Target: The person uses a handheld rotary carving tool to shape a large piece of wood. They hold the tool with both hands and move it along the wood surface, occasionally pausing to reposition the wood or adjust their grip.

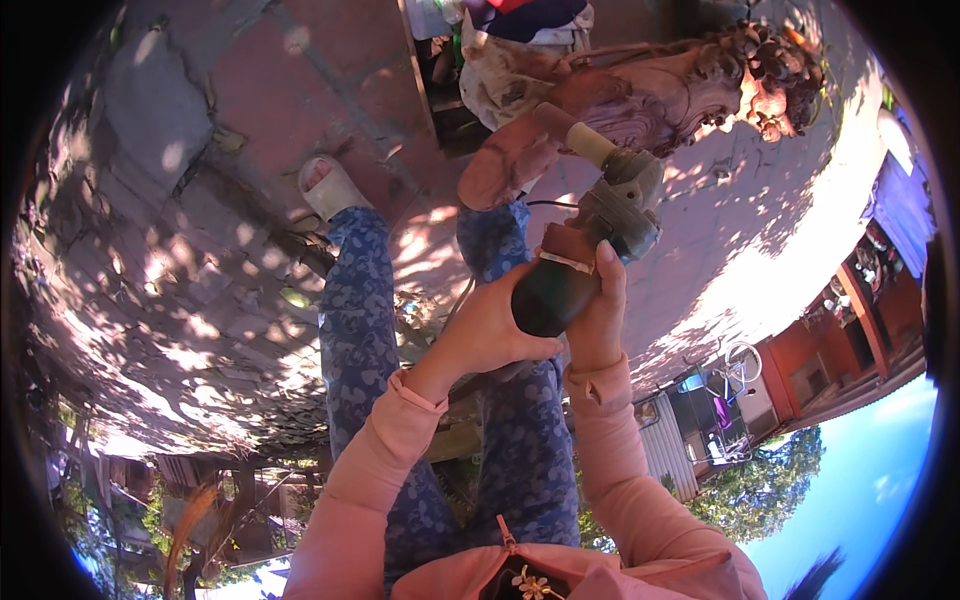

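Observation:
I hold an angle grinder (558,292) with both hands over my lap. It has a dark rounded body and a dusty grey-brown head, tipped by a tan cylinder (592,145) like a sanding drum. My left hand (488,322) wraps the body from the left, its thumb across the rear end. My right hand (600,318) grips from the right, thumb pointing up along the side. Just beyond the head lies a reddish-brown wood carving (640,98) with a curly, ornate far end. The tan cylinder meets or overlaps its near, rounded part; I cannot tell whether they touch.
Pale cloth (497,75) lies under and beside the carving, next to a dark wooden frame (425,75). A thin cord (552,204) runs left from near the tool. My sandalled foot (333,190) rests on sun-dappled paving (270,110). A bicycle (742,365) stands off to the right.

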The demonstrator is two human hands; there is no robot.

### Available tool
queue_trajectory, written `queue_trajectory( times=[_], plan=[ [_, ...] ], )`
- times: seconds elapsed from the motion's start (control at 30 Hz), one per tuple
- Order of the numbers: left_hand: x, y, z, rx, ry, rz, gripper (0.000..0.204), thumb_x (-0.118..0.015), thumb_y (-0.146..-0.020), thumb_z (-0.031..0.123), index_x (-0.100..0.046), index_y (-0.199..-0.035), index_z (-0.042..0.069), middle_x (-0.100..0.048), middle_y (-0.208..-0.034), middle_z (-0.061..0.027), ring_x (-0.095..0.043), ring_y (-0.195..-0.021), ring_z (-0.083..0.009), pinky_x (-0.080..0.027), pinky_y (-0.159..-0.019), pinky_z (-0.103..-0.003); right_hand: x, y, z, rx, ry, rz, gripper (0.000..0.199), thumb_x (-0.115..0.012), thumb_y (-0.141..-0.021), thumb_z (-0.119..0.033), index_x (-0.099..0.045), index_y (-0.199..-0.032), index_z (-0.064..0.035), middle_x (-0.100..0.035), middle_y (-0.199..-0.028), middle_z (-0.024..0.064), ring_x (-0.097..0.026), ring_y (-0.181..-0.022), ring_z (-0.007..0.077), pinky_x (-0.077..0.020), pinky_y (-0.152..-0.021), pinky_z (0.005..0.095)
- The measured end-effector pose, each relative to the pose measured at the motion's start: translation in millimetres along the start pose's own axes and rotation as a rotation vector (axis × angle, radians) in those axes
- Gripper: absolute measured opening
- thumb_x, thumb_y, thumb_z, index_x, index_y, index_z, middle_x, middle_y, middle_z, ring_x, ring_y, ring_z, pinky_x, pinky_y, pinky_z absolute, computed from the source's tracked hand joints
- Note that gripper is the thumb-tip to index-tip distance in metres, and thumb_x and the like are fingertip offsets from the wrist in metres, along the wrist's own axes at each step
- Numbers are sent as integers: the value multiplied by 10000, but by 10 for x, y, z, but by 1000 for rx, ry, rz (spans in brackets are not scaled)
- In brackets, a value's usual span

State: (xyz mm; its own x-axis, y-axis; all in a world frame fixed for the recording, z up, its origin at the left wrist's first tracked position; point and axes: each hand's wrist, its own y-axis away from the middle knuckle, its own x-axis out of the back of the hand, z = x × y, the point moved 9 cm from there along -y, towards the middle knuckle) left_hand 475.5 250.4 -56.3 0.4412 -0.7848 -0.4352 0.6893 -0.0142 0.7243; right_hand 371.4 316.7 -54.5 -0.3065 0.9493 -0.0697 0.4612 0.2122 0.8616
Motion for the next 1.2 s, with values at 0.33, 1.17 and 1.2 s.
queue_trajectory(
  times=[0.33,1.17,1.2],
  plan=[
    [41,110,8,78,-60,42,751,-832,-545,223,-530,-1195,-3,-645,-1014,-151,-639,-937,-250,-475,-850,-346,-80,78,107,-72,-35,-17,561,-519,-891,-443,-481,-1213,14,-609,-1050,159,-621,-926,256,-517,-831,365],
    [65,29,-146,-106,198,-48,795,-843,-551,281,-522,-1219,-7,-632,-1087,-150,-610,-1004,-254,-451,-887,-346,-242,100,-78,56,287,35,491,-561,-892,-250,-440,-1297,0,-552,-1179,127,-586,-1038,226,-481,-886,344],
    [79,29,-151,-102,197,-56,793,-843,-553,281,-521,-1217,-8,-631,-1085,-149,-609,-1005,-253,-450,-888,-344,-250,104,-54,59,276,34,491,-562,-892,-248,-439,-1298,-1,-555,-1176,128,-588,-1036,227,-484,-883,345]
  ],
)
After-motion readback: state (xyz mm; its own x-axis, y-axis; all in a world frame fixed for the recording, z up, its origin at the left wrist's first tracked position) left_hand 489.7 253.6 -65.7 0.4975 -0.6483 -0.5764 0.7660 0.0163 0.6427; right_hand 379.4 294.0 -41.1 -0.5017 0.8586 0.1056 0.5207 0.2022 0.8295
